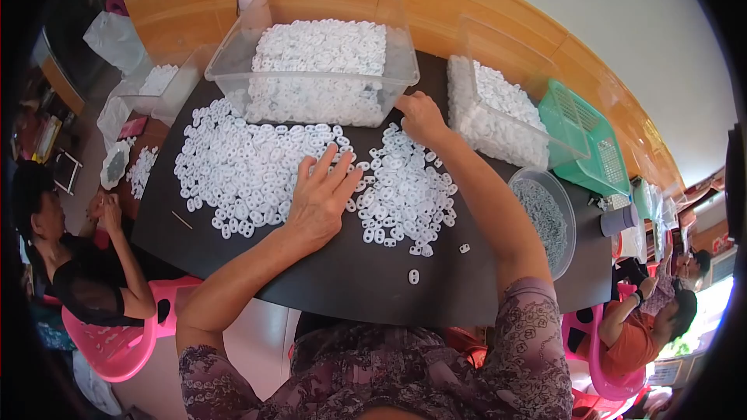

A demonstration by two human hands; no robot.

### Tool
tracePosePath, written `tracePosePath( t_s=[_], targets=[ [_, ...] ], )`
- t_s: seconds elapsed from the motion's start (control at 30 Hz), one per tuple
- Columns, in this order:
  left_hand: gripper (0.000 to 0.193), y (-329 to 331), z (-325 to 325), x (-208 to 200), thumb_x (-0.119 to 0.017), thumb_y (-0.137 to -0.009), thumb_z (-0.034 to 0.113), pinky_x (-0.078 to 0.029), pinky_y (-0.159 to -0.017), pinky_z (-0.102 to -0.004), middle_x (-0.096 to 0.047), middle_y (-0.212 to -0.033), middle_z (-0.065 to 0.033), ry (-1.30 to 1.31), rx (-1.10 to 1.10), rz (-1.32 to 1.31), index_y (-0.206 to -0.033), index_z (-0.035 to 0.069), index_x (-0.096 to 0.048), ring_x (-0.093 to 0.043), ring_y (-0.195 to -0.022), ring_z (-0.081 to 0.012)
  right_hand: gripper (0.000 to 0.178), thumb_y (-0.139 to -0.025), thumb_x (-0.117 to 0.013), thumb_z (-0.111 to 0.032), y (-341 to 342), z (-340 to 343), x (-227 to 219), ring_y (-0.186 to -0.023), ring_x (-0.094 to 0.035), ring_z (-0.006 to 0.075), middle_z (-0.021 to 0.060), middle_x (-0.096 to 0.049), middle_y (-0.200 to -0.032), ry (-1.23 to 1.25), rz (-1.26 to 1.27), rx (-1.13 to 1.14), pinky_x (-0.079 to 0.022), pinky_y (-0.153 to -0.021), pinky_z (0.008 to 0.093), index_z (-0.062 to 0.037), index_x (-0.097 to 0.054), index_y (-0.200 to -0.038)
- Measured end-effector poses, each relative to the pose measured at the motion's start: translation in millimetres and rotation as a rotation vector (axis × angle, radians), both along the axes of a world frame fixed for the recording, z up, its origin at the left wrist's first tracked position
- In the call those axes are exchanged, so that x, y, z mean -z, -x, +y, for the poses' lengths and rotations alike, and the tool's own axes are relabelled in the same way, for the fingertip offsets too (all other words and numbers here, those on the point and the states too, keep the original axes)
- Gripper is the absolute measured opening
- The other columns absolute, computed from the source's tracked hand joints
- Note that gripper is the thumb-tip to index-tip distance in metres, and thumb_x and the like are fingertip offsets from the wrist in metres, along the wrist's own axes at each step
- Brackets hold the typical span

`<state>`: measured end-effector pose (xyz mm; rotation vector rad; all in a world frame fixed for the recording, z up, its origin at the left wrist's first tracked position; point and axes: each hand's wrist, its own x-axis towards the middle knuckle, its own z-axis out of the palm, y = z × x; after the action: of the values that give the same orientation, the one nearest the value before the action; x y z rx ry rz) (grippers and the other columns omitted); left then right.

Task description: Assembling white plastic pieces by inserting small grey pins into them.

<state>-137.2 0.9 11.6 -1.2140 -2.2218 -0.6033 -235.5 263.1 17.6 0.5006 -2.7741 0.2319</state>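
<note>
White oval plastic pieces with two holes lie in a large left pile (pixel 233 167) and a smaller right pile (pixel 408 190) on a dark table (pixel 334 284). My left hand (pixel 320 196) rests palm down on the right edge of the large pile, its fingers spread. Beyond the smaller pile, my right hand (pixel 422 118) is at the lower right corner of a clear plastic bin (pixel 311 82) heaped with the same pieces. Its fingers are curled inward; whatever they hold is hidden. Two single pieces, one of them a loose white piece (pixel 414 276), lie nearer me.
Another clear bin (pixel 506 120) of white pieces stands at the right, beside a green basket (pixel 599 155). A round tub (pixel 541 218) holds small grey parts. A thin stick (pixel 181 220) lies at the table's left. People sit on pink chairs (pixel 117 342) at both sides.
</note>
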Motion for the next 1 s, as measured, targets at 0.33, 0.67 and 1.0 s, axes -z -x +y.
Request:
tracePosePath(
  t_s=[0.33,0.67,1.0],
  targets=[
    [0.033,-18,-17,-15,-0.057,-0.068,-0.005,-0.043,-0.073,-0.0374,-0.063,-0.101,-0.0137,-0.233,-0.052,-0.129,-0.099,-0.002,-0.063,-0.056,-0.085,-0.027,0.026,-0.06,-0.055,0.004,-53,-10,-15,-0.079,-0.056,0.028,0.0064,-0.065,-0.08,-0.108,0.064,-0.145,-0.039,-0.072,0.0396,-0.0047,-0.066,-0.083],
    [0.031,-5,1,-3,-0.057,-0.073,-0.005,-0.041,-0.082,-0.0404,-0.063,-0.109,-0.0133,-0.108,-0.09,-0.042,-0.102,0.0,-0.064,-0.056,-0.094,-0.0291,0.037,-0.064,-0.055,0.007,-70,-49,-23,-0.099,-0.056,0.0287,0.0113,-0.066,-0.105,0.036,-0.038,-0.343,-0.04,-0.084,0.0393,-0.0032,-0.067,-0.098],
    [0.037,15,12,9,-0.056,-0.071,-0.003,-0.035,-0.088,-0.0461,-0.054,-0.124,-0.0141,0.161,-0.066,-0.013,-0.107,0.002,-0.062,-0.049,-0.109,-0.0327,0.028,-0.062,-0.057,0.002,-96,-37,-17,-0.089,-0.055,0.0225,0.0044,-0.061,-0.086,-0.161,0.066,-0.409,-0.038,-0.078,0.0367,-0.006,-0.067,-0.087]
  ],
)
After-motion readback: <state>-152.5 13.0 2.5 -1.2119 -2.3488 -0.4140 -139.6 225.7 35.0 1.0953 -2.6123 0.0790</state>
